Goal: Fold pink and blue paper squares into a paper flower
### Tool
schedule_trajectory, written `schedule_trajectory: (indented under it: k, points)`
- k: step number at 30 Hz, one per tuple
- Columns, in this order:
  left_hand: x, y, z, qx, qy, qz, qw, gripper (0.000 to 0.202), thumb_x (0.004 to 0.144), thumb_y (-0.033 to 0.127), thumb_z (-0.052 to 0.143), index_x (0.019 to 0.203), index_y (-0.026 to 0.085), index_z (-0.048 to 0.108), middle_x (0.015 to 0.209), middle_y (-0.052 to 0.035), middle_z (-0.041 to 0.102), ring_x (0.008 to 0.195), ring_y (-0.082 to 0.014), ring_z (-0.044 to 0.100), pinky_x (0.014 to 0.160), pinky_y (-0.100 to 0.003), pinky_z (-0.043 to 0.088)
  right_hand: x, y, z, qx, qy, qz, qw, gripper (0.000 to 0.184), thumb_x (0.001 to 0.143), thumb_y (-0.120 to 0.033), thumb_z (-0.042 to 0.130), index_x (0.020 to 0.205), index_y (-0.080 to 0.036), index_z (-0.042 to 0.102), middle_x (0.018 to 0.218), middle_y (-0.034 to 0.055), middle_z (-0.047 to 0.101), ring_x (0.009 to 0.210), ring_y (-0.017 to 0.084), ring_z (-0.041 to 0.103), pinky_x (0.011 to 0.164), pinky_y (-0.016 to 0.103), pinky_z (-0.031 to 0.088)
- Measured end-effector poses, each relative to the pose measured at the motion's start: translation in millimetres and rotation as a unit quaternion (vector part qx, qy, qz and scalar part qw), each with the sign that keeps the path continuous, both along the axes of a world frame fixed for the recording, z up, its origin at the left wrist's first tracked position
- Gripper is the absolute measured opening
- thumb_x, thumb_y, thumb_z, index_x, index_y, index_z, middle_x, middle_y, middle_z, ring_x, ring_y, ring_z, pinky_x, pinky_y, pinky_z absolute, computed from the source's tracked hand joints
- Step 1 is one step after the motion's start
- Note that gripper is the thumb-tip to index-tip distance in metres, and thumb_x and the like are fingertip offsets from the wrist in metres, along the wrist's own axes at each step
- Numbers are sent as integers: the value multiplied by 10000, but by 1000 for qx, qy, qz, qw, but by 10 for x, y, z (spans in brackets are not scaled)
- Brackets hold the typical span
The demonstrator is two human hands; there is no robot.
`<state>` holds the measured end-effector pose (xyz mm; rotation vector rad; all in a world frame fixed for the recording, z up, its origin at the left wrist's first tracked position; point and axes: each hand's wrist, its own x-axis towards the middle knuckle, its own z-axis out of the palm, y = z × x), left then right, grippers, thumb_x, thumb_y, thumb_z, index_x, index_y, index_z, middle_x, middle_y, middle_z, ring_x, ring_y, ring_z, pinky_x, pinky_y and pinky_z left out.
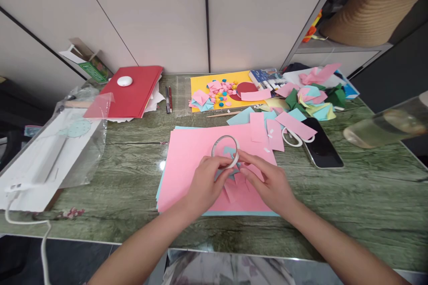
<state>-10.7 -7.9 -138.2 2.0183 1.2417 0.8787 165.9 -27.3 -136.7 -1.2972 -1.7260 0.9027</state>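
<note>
Your left hand (204, 185) and right hand (271, 185) meet at the centre of the frame, fingertips of both pinched tight on the tape roll (224, 137), which stands tilted just above the pink sheet (187, 156). A freed tape end could, to my eye, snag the small pink pieces (239, 185) under your fingers or stick to the sheet, since they lie so near. Right of centre, scissors (291, 139), phone (323, 149) and scraps (312, 98) crowd that side; a bottle (384, 127) leans at the right edge.
</note>
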Motion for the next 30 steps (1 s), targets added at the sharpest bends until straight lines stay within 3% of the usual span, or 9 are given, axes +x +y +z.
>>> schedule_trajectory:
  k: [5, 12, 16, 19, 21, 25, 30]
  points:
    - [-23, 16, -59, 105, 33, -23, 994, 136, 849, 222, 522, 964, 194, 589, 836, -45, 684, 798, -168, 597, 723, -307, 431, -10, 15, -43, -43, 89, -29, 995, 409, 851, -252, 530, 1252, -311, 471, 1082, 22, 646, 1014, 176, 594, 904, 364, 463]
    - [-37, 10, -53, 138, 29, -28, 990, 117, 843, 184, 532, 948, 191, 583, 807, -32, 685, 757, -156, 588, 716, -310, 393, 19, 32, 12, -20, 86, -50, 995, 192, 841, -247, 540, 1019, -257, 610, 982, 35, 655, 892, 175, 612, 809, 341, 492]
    - [-41, 2, -6, 133, 21, -19, 991, 115, 830, 178, 552, 941, 188, 582, 793, -26, 678, 748, -153, 582, 706, -308, 380, 43, 47, 40, 35, 58, -78, 995, 148, 831, -219, 555, 950, -260, 632, 918, 26, 640, 872, 173, 592, 784, 332, 471]
    - [-36, -5, -9, 146, 20, -24, 989, 120, 820, 161, 565, 938, 181, 580, 787, -22, 680, 742, -145, 580, 699, -302, 375, 62, 52, 42, 89, 18, -126, 988, 250, 832, -200, 548, 1062, -285, 598, 951, 31, 623, 849, 173, 588, 779, 348, 462]
    - [-31, -9, -23, 163, 32, -32, 986, 120, 815, 154, 569, 933, 174, 581, 780, -24, 681, 723, -143, 580, 685, -300, 371, 75, 53, 33, 148, -45, -119, 981, 315, 834, -172, 538, 1115, -309, 580, 962, 36, 622, 863, 178, 584, 772, 354, 451]
    - [-20, -14, -43, 195, 49, -42, 979, 117, 808, 145, 574, 923, 167, 580, 767, -27, 683, 690, -140, 581, 663, -296, 363, 100, 55, -14, 278, -200, -87, 936, 295, 797, -146, 592, 1018, -337, 634, 944, 19, 663, 854, 192, 584, 755, 373, 387]
    - [-9, -5, -68, 211, 69, -44, 974, 108, 824, 153, 555, 929, 172, 574, 722, -13, 671, 670, -132, 566, 650, -290, 348, 105, 73, -56, 338, -258, -119, 897, 145, 751, -185, 658, 852, -288, 644, 862, -2, 688, 783, 172, 575, 749, 361, 340]
